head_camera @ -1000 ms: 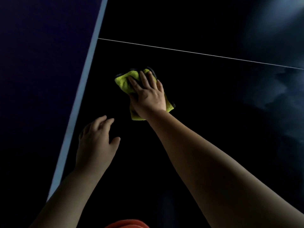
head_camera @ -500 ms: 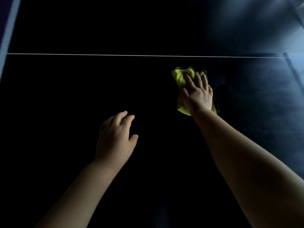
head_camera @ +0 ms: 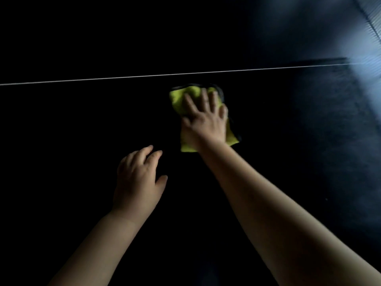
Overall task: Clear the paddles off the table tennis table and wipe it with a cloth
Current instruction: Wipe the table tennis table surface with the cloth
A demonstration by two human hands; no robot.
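The right hand point(head_camera: 203, 118), fingers spread flat, is pressing a crumpled yellow-green cloth point(head_camera: 179, 98) onto the dark table tennis table point(head_camera: 82, 124), wiping; the left hand point(head_camera: 137, 182) is hovering open and empty. Next, likely another sweep.

I see bare dark table tennis table point(head_camera: 82, 141) open all around; only my left hand point(head_camera: 138, 182), near the cloth point(head_camera: 179, 98) under my right hand point(head_camera: 206, 120), blocks a leftward sweep.
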